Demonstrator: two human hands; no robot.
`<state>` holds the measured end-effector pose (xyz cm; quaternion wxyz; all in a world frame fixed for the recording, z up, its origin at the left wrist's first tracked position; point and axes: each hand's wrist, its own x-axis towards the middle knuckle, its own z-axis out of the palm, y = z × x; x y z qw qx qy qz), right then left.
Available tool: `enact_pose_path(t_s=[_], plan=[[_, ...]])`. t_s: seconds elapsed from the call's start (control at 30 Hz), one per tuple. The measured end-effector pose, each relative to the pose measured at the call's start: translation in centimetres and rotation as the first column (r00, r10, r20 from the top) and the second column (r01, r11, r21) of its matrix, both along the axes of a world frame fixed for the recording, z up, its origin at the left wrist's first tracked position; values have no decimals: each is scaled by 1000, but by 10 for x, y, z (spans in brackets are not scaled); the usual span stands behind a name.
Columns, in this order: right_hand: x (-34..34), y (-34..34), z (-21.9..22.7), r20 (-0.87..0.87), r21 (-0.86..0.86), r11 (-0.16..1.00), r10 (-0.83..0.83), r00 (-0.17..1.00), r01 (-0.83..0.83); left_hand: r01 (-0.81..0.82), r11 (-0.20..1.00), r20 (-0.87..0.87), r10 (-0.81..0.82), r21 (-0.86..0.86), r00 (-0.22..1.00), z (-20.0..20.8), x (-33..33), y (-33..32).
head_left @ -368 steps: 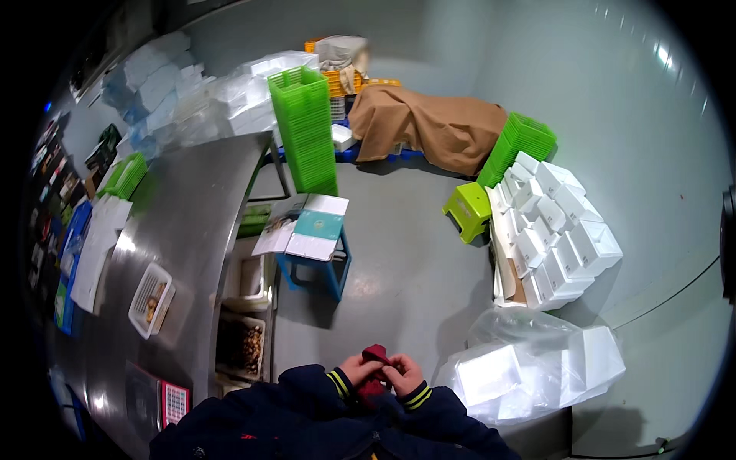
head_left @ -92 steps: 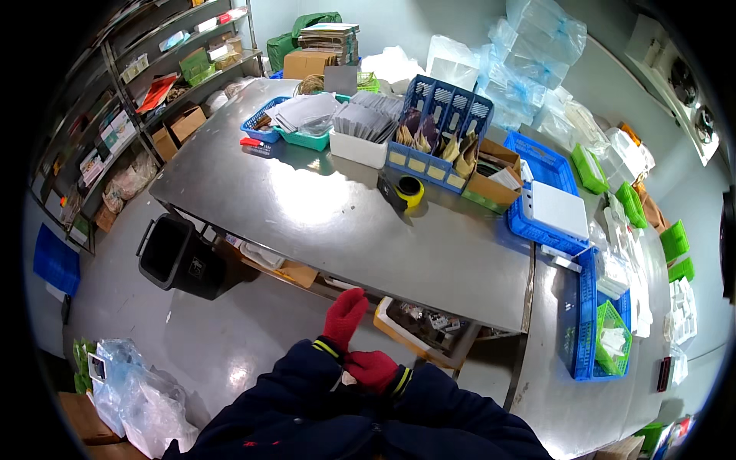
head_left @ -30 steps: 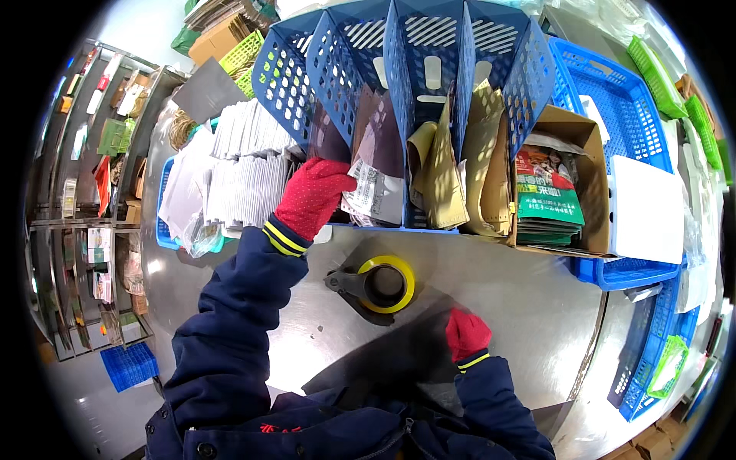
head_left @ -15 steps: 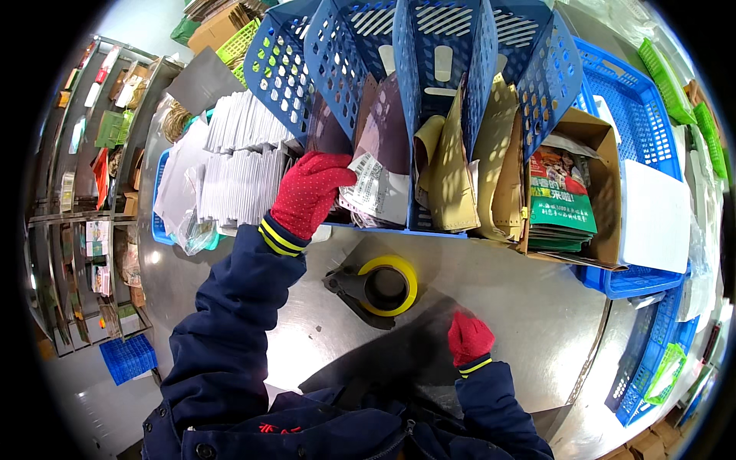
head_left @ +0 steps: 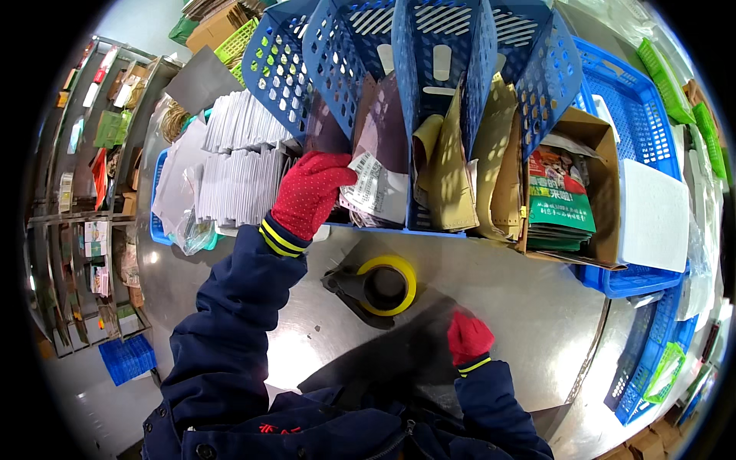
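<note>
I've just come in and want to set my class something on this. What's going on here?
A person in red gloves is at a metal table. Their left hand is at the purple-and-white packets in a blue rack; whether it grips one is unclear. Their right hand looks curled above the table, with nothing visible in it. A yellow and black tape dispenser lies before the rack, and folded white sheets stand left of it.

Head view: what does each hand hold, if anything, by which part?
The left hand touches the labelled packet at its left edge; grip unclear. The right hand shows nothing held.
</note>
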<state>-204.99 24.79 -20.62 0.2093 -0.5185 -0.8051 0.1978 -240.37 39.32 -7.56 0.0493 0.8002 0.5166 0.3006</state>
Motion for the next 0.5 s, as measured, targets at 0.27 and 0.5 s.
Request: enact_pose_path(t_s=[0.27,0.5], plan=[[1,-7,-7,101,-146,989,-15,995,30,-55,998,-132,50,-35,990,5,53,-10],[-8,-2,-3,224,-245,966,-22,974,79,-73,984,-31,69,-165,997,25,53,-121]])
